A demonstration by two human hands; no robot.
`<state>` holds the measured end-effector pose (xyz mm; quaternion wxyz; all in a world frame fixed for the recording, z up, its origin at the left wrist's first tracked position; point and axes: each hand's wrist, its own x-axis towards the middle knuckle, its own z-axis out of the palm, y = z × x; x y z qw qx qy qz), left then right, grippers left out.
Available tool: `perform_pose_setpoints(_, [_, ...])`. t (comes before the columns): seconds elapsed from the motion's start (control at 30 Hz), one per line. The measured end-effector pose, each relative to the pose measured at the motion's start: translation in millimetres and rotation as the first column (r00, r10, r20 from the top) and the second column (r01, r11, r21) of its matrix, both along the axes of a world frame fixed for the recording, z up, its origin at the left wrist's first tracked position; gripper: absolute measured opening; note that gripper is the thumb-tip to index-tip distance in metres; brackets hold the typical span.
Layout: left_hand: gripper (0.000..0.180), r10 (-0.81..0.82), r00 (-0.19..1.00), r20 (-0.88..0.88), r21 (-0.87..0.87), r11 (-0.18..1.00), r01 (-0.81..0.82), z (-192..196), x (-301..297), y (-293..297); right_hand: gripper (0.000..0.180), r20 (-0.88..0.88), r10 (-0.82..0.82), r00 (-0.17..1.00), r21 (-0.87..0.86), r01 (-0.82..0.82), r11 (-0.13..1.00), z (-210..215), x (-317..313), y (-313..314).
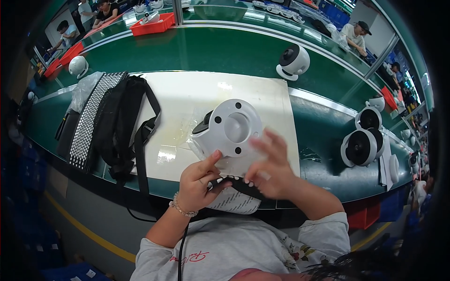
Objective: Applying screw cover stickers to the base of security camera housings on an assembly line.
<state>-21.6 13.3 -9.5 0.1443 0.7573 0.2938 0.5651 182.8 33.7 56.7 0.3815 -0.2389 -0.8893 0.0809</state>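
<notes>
A white fan-like device [199, 142] lies tipped on the mat with its round base [254, 116] facing up. Round black pads sit near the base's rim, around a hollow centre. My left hand [198, 181], wearing a beaded bracelet, grips a dark sheet [247, 188] with white spots along its upper edge. Its index fingertip reaches the lower edge of the device. Over the sheet's right end is my right hand [276, 171], smeared by motion, some fingers raised beside the base. A printed white sheet [234, 201] hangs below the dark one.
Under the device lies a cream mat [272, 93]. Black straps and a bag [119, 122] lie left beside a perforated white strip [93, 126]. One black-and-white unit [294, 62] stands at the back; several more [361, 146] stand right. A co-worker [356, 37] sits across the bench.
</notes>
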Motion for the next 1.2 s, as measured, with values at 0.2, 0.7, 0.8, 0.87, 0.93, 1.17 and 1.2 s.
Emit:
perform_pose_setpoints(0.2, [0.031, 0.041, 0.998, -0.039, -0.004, 0.999, -0.041, 1, 3, 0, 0.008, -0.243, -0.201, 0.949, -0.428, 0.081, 0.9, 2, 10, 38])
perform_pose_setpoints(0.7, [0.027, 0.116, 0.991, -0.07, -0.012, 0.993, -0.117, 3, 5, -3, 0.009, -0.215, -0.214, 0.953, -0.517, 0.075, 0.852, -2, 14, 33])
perform_pose_setpoints(0.8, [0.027, 0.139, 0.985, -0.101, -0.016, 0.99, -0.142, 2, 4, -4, 0.009, -0.057, -0.241, 0.969, -0.12, 0.233, 0.965, -7, 21, 34])
perform_pose_setpoints(0.87, [0.025, 0.135, 0.986, -0.093, -0.016, 0.99, -0.137, 1, 4, -3, 0.01, 0.028, -0.267, 0.963, 0.145, 0.26, 0.955, -8, 23, 35])
perform_pose_setpoints(0.93, [0.024, 0.129, 0.987, -0.096, -0.017, 0.991, -0.131, 2, 2, -4, 0.015, -0.032, -0.242, 0.97, 0.137, 0.244, 0.96, -7, 23, 37])
perform_pose_setpoints(1.17, [0.025, 0.06, 0.985, -0.162, 0.012, 0.998, -0.059, 8, -5, -6, 0.03, -0.399, -0.353, 0.846, -0.917, -0.368, 0.155, 2, 8, 43])
perform_pose_setpoints(1.2, [0.026, 0.059, 0.983, -0.177, 0.01, 0.998, -0.058, 8, -6, -8, 0.029, -0.411, -0.329, 0.85, -0.91, -0.361, 0.206, 4, 12, 50])
